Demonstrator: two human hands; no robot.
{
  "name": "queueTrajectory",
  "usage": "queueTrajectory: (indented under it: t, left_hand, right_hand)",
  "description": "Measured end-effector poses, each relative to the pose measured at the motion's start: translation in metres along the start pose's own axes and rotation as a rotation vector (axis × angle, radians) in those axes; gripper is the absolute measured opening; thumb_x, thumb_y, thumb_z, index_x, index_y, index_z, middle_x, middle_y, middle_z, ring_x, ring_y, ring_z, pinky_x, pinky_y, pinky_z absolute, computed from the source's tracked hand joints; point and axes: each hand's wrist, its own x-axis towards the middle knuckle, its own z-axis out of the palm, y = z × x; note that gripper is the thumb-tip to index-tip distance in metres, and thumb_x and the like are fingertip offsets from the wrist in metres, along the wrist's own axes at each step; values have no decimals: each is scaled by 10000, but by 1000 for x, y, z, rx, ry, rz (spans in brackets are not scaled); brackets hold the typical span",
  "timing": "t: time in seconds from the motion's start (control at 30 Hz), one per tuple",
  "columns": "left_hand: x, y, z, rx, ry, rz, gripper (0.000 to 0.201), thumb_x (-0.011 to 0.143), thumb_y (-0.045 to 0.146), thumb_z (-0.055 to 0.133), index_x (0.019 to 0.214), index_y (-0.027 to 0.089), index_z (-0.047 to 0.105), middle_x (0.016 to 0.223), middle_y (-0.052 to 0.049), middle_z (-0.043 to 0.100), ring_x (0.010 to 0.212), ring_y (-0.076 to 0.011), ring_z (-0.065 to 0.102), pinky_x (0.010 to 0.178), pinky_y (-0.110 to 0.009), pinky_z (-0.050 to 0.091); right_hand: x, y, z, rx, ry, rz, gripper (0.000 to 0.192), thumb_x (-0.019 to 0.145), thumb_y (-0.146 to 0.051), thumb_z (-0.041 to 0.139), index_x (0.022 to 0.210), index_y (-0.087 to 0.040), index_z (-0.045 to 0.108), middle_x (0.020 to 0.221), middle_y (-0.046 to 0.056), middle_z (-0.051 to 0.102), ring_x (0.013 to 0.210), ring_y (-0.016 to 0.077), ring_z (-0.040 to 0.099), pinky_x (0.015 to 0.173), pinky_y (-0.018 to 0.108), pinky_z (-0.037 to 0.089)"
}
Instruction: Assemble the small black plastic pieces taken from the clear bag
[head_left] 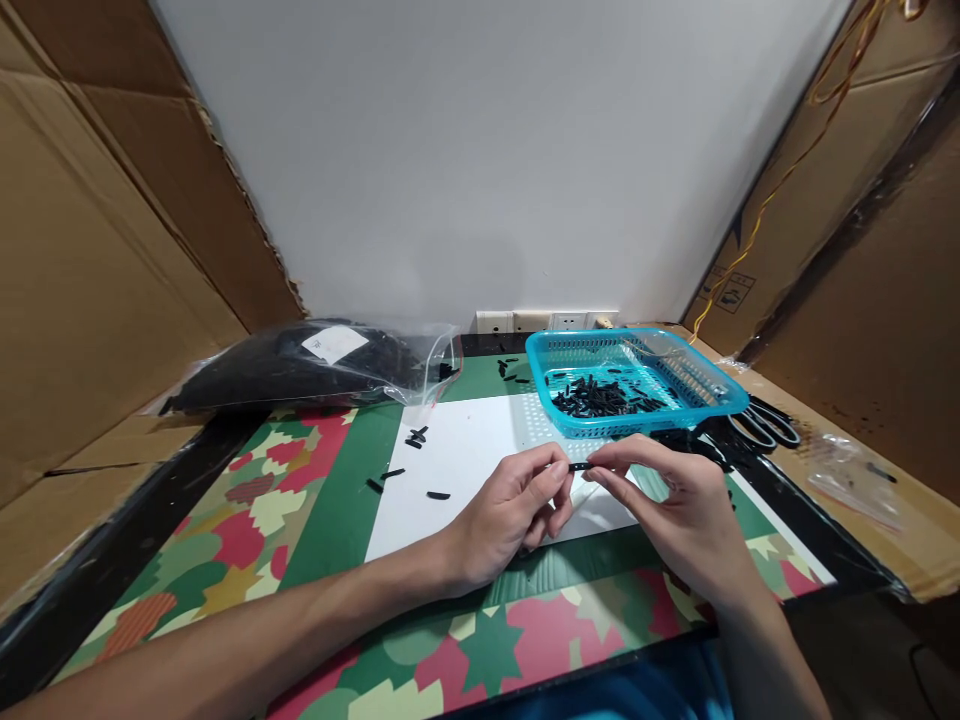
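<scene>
Creased brown cardboard (112,150) and a smooth pale wall (480,150) box in the table over there, its cover (326,510) green with camouflage-like patches. Over a white sheet (457,440), the left hand (517,500) and right hand (682,490), fingertips pinched nearly together, grip one slim black piece (579,466) between them. Just beyond stands a lattice-sided turquoise plastic basket (577,347) of dark slivers (600,397).
</scene>
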Motion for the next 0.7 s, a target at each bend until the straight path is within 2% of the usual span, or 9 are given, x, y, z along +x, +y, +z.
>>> queueTrajectory:
  t: [0.4,0.7]
  left_hand:
    - [0,-1,1,-16,2,-10,396,1083,537,462,873,202,472,648,57,524,443,-32,324,423,-160,219]
    - [0,-1,0,-2,7,-11,388,1087,525,454,906,188,525,650,46,540,437,-33,335,422,-164,226]
  right_hand:
    - [0,-1,0,-8,-20,-2,77,993,-208,716,954,-232,779,909,12,786,818,169,732,749,252,539]
    - [-2,-1,0,4,-30,-1,69,993,-198,716,961,-240,760,925,1,779,836,158,724,765,242,539]
